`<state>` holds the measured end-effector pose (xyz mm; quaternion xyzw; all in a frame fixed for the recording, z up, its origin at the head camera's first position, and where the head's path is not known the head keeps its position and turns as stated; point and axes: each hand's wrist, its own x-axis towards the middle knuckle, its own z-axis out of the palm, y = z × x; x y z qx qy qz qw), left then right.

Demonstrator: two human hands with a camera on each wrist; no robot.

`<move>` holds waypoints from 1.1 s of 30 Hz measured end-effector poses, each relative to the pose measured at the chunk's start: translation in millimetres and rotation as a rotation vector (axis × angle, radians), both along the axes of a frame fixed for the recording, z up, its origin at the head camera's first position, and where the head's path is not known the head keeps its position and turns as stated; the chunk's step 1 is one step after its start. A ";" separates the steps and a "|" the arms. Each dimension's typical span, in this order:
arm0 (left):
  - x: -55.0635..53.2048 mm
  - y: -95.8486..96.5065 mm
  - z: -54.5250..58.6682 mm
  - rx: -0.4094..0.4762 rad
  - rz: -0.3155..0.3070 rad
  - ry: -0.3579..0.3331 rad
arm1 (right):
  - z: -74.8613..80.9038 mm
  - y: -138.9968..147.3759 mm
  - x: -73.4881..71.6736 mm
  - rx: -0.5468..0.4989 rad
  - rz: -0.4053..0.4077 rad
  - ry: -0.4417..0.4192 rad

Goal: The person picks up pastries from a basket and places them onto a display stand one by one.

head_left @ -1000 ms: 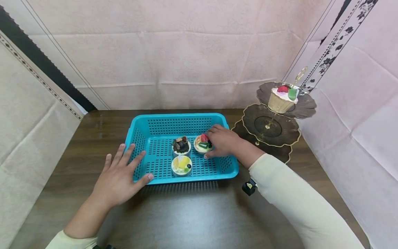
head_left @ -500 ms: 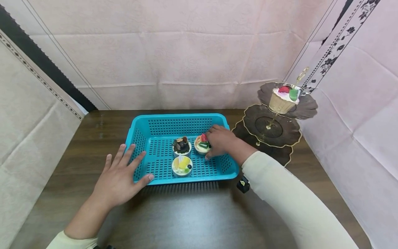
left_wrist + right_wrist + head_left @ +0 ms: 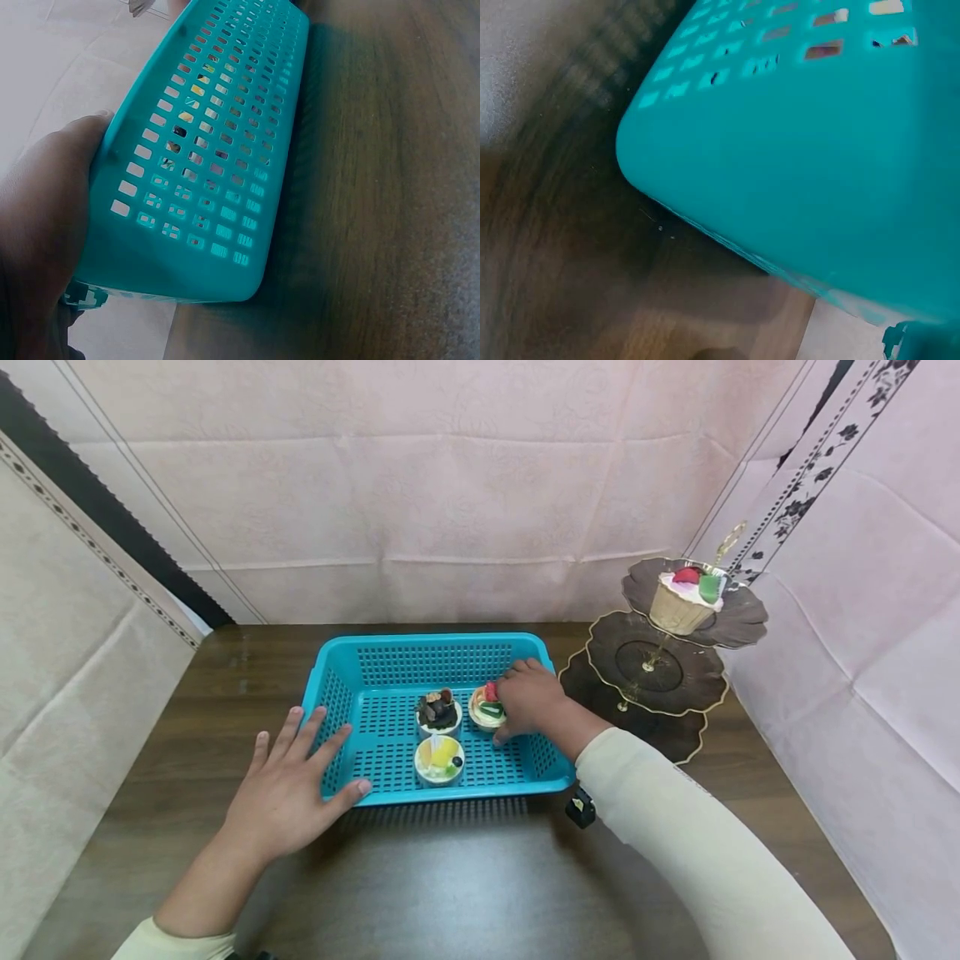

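Observation:
A turquoise plastic basket [image 3: 435,795] with slotted walls holds several cupcakes. My right hand [image 3: 531,697] reaches into its right end. The thumb and fingers there grip the side of a cupcake [image 3: 487,710] topped with red and green fruit pieces; part of that cupcake is hidden behind the hand. Left of it stand a chocolate-topped cupcake [image 3: 438,712] and, nearer to me, a yellow-fruit cupcake [image 3: 439,760]. With fingers spread, my left hand [image 3: 281,797] rests on the basket's left rim. The left wrist view shows the basket wall [image 3: 202,142] beside that hand; the right wrist view shows a basket corner [image 3: 780,165].
At the back right, a dark tiered stand [image 3: 645,664] with gold scalloped edges rises beside the basket. On its top plate sits a cupcake [image 3: 682,602] with red and green toppings. Pale cloth [image 3: 480,527] hangs behind the brown wooden table [image 3: 450,885].
My right forearm and wrist have swung slightly left and closer to the basket, while the hand stays at the same cupcake. The left hand and the cupcakes have hardly moved.

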<state>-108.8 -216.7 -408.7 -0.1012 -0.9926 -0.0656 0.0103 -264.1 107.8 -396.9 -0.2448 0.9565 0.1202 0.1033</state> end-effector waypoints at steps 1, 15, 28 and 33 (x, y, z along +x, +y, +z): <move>0.1 0.1 0.1 0.000 -0.001 -0.001 | -0.7 -0.4 -0.2 0.006 -0.002 0.006; 0.1 0.4 2.2 0.008 -0.012 -0.001 | 0.6 0.8 0.1 -0.095 -0.020 0.040; 0.3 0.9 1.1 -0.003 -0.007 -0.008 | 7.8 9.5 3.3 -0.411 -0.027 0.053; 0.2 0.0 0.6 0.000 -0.010 -0.003 | 13.3 12.1 7.8 -0.552 -0.045 0.003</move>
